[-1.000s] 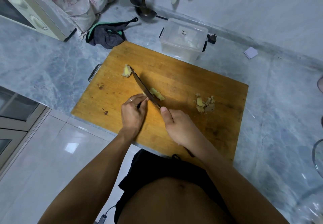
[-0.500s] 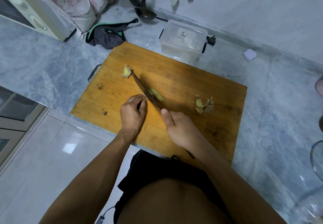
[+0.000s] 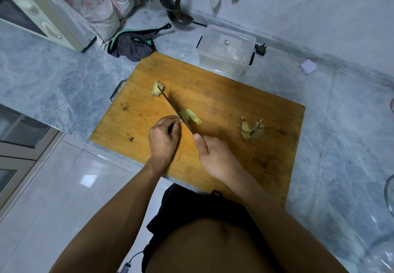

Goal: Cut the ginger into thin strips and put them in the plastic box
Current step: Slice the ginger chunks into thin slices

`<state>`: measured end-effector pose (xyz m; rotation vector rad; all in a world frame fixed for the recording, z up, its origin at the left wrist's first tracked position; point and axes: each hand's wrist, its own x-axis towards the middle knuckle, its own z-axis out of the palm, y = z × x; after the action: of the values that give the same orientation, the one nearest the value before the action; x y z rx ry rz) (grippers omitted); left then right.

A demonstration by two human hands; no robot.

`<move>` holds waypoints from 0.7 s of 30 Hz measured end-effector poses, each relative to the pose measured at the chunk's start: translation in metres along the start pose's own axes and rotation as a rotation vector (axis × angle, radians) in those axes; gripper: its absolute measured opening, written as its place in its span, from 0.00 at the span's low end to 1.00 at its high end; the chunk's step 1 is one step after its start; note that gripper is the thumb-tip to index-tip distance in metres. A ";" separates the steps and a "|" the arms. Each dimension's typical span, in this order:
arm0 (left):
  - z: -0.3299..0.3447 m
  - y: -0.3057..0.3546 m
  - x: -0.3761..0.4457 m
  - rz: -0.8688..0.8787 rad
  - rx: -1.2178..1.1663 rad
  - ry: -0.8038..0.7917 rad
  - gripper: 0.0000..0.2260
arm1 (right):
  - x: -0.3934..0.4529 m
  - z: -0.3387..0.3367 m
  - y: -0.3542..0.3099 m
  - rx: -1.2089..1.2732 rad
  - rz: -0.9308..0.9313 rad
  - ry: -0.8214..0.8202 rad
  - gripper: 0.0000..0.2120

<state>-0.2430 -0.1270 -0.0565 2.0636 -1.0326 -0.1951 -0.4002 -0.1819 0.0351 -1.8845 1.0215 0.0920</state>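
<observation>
On the wooden cutting board [image 3: 223, 110] lie cut ginger pieces [image 3: 191, 117] just right of a knife blade [image 3: 173, 108]. My right hand [image 3: 215, 157] grips the knife handle, thumb along its top, edge down on the board. My left hand [image 3: 163, 139] has its fingers curled against the left side of the blade, holding down ginger that its fingertips mostly hide. A bigger ginger chunk [image 3: 157, 89] sits at the knife tip. A heap of peel scraps [image 3: 251, 128] lies to the right. The clear plastic box [image 3: 226, 48], lid on, stands behind the board.
A dark cloth [image 3: 132, 45] lies behind the board's left corner. A microwave [image 3: 40, 10] and bags stand far left, ladles [image 3: 177, 1] hang at the back wall. A small paper square [image 3: 308, 67] lies right of the box. The counter's front edge runs under the board.
The hands and knife have hardly shifted; the blade stays at the same spot beside the cut pieces. The camera has drifted slightly.
</observation>
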 end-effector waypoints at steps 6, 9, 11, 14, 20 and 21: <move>-0.002 0.003 0.000 -0.022 -0.039 0.010 0.07 | 0.000 -0.005 0.002 0.034 -0.030 0.025 0.22; -0.003 0.005 -0.002 -0.045 -0.039 0.014 0.06 | 0.001 -0.015 0.001 0.113 -0.010 -0.001 0.24; -0.004 0.005 -0.006 -0.044 -0.018 0.019 0.06 | 0.000 -0.019 0.004 0.202 0.047 -0.033 0.24; -0.011 0.005 -0.013 -0.045 -0.001 0.034 0.07 | -0.007 -0.026 0.006 0.269 0.059 -0.027 0.23; -0.037 0.011 -0.014 -0.223 -0.142 0.134 0.08 | -0.012 -0.047 0.012 -0.017 -0.172 0.056 0.24; -0.042 0.013 -0.012 -0.255 -0.182 0.171 0.08 | -0.011 -0.049 0.014 -0.076 -0.223 0.071 0.24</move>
<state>-0.2396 -0.0980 -0.0221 2.0017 -0.6238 -0.2289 -0.4338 -0.2156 0.0566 -2.0712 0.8593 -0.0680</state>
